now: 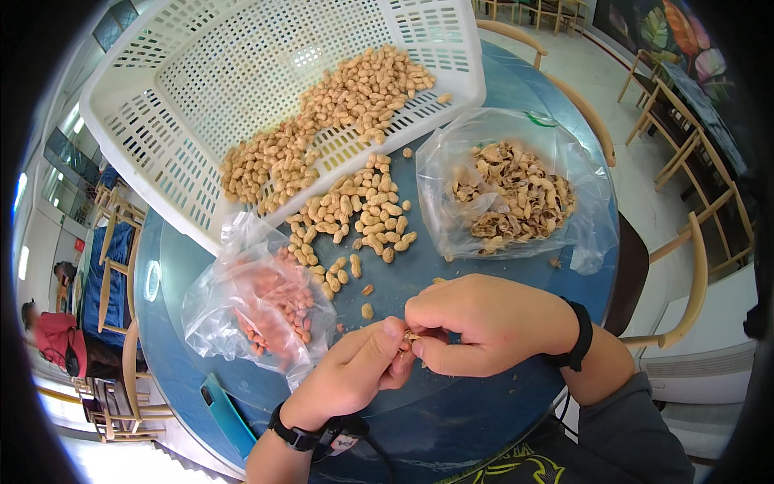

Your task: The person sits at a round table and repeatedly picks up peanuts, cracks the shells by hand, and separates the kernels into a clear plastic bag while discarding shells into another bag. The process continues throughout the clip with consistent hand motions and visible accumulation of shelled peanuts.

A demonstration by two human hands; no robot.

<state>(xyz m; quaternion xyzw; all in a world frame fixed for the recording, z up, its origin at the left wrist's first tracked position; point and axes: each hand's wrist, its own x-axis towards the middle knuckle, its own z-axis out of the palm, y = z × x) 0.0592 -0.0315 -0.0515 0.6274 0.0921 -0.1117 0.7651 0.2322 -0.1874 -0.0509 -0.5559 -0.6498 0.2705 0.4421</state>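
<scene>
Between the fingertips of both hands is a cracked peanut shell [412, 339], largely covered by the fingers. My left hand [363, 363] pinches it from the left, with a black watch strap on that wrist. From the right, my right hand [478, 330] grips the same shell; a black band circles this wrist. Left of my hands lies a clear plastic bag [205, 314] of shelled reddish peanuts [290, 302]. Another clear bag [438, 199], beyond my right hand, holds empty shells [526, 199]. Whole unshelled peanuts [375, 212] are spread on the table past my fingers.
A white perforated plastic basket [193, 78], tilted towards me, holds a heap of unshelled peanuts [351, 91]. A blue phone [227, 417] lies near the left edge of the round blue table [484, 417]. Wooden chairs [683, 242] stand around. A person in red [60, 339] is far left.
</scene>
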